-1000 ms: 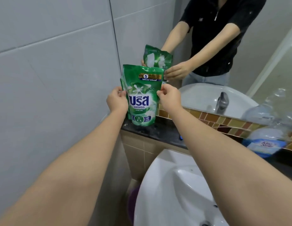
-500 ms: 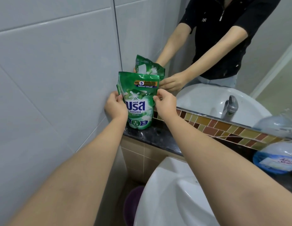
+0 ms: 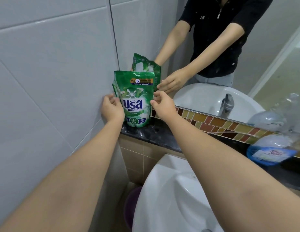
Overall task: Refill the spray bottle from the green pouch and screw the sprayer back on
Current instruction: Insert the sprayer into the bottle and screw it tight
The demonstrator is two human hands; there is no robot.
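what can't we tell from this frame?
- Whether the green pouch is opened: head view, top seal looks flat, spout not visible.
- Left hand and right hand grip: fingers sit at the pouch edges, contact unclear.
- Spray bottle: blurred near the right edge; sprayer and fill level unreadable.
- Pouch's back: only a mirror reflection.

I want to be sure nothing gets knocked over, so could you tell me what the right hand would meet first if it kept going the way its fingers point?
The right hand points left toward the green pouch, apparently already at its edge; it would press that first.
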